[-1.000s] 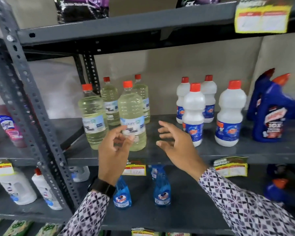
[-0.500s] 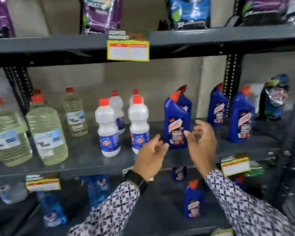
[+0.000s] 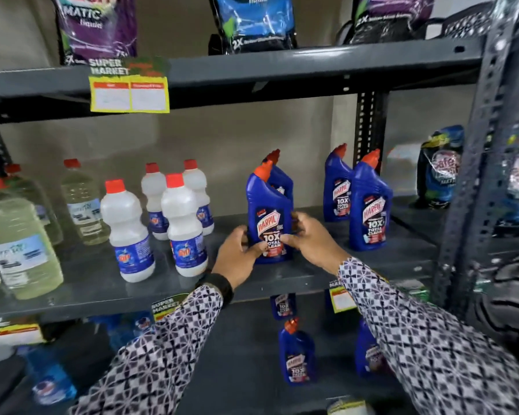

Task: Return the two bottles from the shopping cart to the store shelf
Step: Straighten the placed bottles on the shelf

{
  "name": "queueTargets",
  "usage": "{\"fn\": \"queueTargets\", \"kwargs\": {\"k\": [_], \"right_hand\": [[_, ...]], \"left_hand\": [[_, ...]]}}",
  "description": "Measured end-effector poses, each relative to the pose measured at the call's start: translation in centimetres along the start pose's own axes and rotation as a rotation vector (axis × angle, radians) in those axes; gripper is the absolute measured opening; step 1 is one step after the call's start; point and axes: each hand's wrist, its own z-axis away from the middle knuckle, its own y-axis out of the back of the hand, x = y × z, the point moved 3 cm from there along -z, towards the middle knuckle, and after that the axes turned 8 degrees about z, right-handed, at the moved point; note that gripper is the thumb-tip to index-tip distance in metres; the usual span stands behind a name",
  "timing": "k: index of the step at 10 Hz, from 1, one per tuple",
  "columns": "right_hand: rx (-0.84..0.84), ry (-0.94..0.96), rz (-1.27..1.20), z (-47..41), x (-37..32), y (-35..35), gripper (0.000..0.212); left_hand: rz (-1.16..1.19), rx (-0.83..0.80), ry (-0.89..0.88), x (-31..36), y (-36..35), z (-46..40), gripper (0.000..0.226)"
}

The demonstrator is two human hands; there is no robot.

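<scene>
A blue Harpic bottle [image 3: 268, 214] with an orange-red cap stands upright on the grey middle shelf [image 3: 282, 278]. My left hand [image 3: 237, 253] wraps its lower left side, thumb on the label. My right hand [image 3: 309, 239] holds its lower right side, fingers over the label. A second blue bottle stands right behind it, mostly hidden. Two more blue Harpic bottles [image 3: 369, 202] stand to the right on the same shelf. The shopping cart is out of view.
Several white bottles with red caps [image 3: 182, 226] stand left of the hands, clear yellowish bottles [image 3: 18, 250] further left. Detergent pouches [image 3: 98, 25] sit on the top shelf. A perforated upright post [image 3: 474, 163] rises at right. Smaller blue bottles [image 3: 295, 354] stand on the lower shelf.
The view has swung right from the yellowish bottles to the blue ones. Both hands, open and empty before, have moved in and closed around the front blue bottle.
</scene>
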Motion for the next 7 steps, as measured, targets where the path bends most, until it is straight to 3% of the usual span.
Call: {"fn": "queueTargets", "kwargs": {"k": [7], "right_hand": [[0.091,0.027,0.081,4.1,1.3,2.4,0.066]], "left_hand": [[0.016,-0.056,-0.035,0.2,-2.1,1.3,0.060]]}}
